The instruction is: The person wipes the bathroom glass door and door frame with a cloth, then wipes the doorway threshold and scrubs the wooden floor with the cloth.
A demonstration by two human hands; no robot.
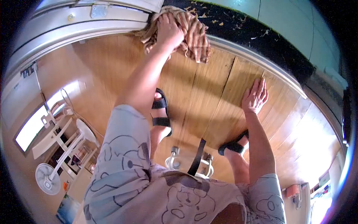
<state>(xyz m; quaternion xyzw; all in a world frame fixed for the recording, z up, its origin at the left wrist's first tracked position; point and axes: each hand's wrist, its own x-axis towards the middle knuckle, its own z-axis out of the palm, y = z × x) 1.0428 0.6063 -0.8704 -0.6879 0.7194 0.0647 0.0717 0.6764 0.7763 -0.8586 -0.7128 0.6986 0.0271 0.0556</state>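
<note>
At the top of the view my left hand (169,33) presses down on a bunched, brown-and-tan striped cloth (197,39), fingers curled into its folds. The cloth lies at the floor's far edge, against the corner of a white door or frame (123,18). Off to the right, my right hand (256,97) rests on the wooden floor (209,86) with fingers stretched out, holding nothing. A low sill strip (257,65) runs just beyond its fingertips.
Past the sill is a dark strip (253,28) littered with pale flakes, then greenish tiles (287,18). My feet in black sandals (162,112) stand on the floor. White stool-like legs (173,158) are between them. A white fan (48,179) and a shelf are at left.
</note>
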